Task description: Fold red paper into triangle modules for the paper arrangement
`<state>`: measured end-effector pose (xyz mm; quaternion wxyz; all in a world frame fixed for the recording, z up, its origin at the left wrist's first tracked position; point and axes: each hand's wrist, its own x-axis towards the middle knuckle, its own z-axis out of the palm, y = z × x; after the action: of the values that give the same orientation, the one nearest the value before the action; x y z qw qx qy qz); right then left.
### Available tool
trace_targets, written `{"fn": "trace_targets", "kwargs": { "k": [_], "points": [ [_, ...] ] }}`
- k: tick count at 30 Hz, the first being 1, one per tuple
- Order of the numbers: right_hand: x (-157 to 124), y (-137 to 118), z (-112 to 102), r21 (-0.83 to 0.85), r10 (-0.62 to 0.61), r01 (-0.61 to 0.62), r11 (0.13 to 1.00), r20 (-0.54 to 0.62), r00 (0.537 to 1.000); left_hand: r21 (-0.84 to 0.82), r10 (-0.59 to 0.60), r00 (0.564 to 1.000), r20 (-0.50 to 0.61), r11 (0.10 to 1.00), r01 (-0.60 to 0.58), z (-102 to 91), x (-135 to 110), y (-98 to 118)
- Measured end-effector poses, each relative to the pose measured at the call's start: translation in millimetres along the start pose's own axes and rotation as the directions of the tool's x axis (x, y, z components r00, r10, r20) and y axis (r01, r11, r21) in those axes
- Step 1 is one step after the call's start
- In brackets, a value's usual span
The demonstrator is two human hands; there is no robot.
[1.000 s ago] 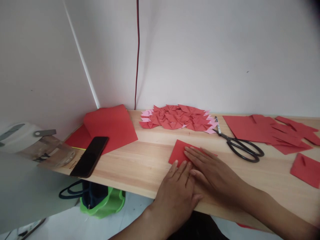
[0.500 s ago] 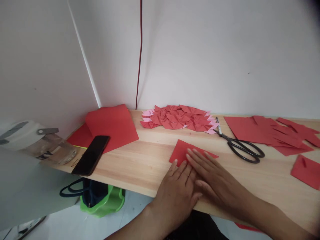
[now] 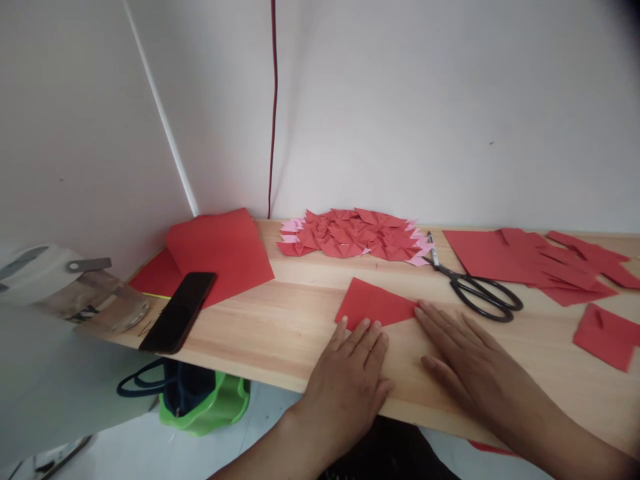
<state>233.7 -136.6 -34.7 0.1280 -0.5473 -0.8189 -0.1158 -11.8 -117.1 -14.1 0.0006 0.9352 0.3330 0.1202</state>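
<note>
A folded piece of red paper (image 3: 375,303) lies flat on the wooden table in front of me. Along its near edge, my left hand (image 3: 350,373) rests with the fingertips on the paper and the fingers stretched out. My right hand (image 3: 465,360) lies flat on the table, its fingertips at the paper's pointed right corner. Neither hand grips anything. Black-handled scissors (image 3: 485,297) lie beyond my right hand, their blades near a white pen (image 3: 433,250).
Folded red and pink paper pieces (image 3: 350,233) lie along the wall. Red sheets (image 3: 500,257) and cut pieces are at right. More red paper (image 3: 225,250), a black phone (image 3: 179,312) and a clear bottle (image 3: 110,300) are at left. A green bin (image 3: 220,407) stands below the table edge.
My right hand has slid to the right, from the middle of the red paper to its right corner. My left hand stays at the near edge. The view has shifted slightly.
</note>
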Motion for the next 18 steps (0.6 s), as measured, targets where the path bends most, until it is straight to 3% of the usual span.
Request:
{"fn": "trace_targets", "kwargs": {
  "k": [9,15,18],
  "points": [
    [0,-3,-4,-0.055,-0.015,0.012,0.998,-0.051,0.999,-0.010,-0.073,0.997,-0.021,0.997,0.073,-6.0,-8,0],
    [-12,-13,-20,-0.086,-0.037,0.032,0.996,-0.055,0.998,-0.030,-0.093,0.995,-0.043,0.995,0.092,-12.4,-5,0],
    [-4,-25,-24,-0.055,-0.032,0.026,0.998,-0.104,0.994,0.010,-0.090,0.995,-0.034,0.996,0.091,-9.9,-2,2]
  ]
}}
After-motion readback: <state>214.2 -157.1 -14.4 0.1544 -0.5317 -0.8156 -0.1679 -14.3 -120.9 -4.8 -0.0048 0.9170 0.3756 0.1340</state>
